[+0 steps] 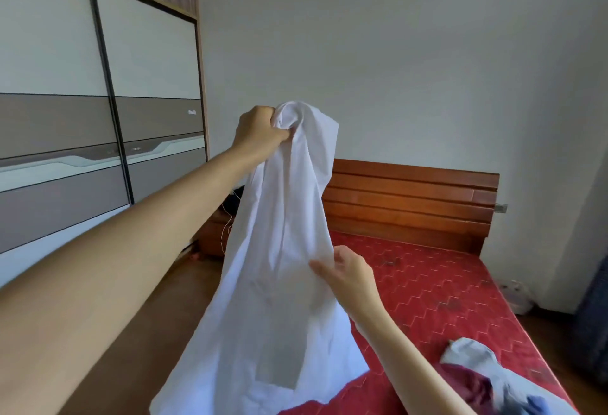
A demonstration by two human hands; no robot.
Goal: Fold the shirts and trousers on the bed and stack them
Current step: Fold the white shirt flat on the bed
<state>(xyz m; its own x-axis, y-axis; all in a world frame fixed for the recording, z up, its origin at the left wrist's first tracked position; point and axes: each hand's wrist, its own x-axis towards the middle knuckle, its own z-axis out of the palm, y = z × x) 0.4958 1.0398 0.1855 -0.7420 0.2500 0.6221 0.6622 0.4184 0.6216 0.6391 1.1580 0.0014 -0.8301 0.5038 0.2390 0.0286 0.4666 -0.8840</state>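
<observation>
Aloft over the bed (427, 283), a white shirt (279, 250) hangs lengthwise from the left hand (260, 133), fingers bunched round its top; the right hand (348, 270), nearer the lower cloth, pinches an edge midway down.

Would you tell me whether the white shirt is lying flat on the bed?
No, the left hand grips the white shirt bunched at its top and holds it up above the bed.
</observation>
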